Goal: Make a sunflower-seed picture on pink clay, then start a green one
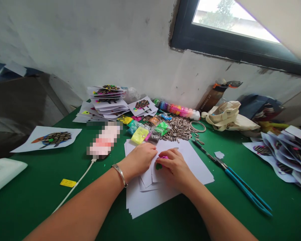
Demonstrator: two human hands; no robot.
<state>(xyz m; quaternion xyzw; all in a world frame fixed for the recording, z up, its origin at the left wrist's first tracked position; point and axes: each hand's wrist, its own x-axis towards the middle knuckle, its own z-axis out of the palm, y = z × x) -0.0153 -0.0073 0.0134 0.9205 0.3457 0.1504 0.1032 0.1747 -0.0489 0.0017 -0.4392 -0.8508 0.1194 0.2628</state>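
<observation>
My left hand, with a silver bangle on its wrist, rests on small white paper sheets, its fingers curled and pressed together. What those fingers hold, if anything, is hidden. My right hand faces it, its fingers bent and closed around a small lump of green and magenta modelling clay at the small sheets. Part of that clay is covered by the fingers. Beneath both hands lies a stack of larger white paper. Just beyond them are a yellow clay packet and a green clay packet.
Striped sunflower seeds are heaped behind the paper, near a tape ring. Blue-handled tweezers lie at right. Seed pictures stand piled at back left and far right. A cable runs from a blurred pink device.
</observation>
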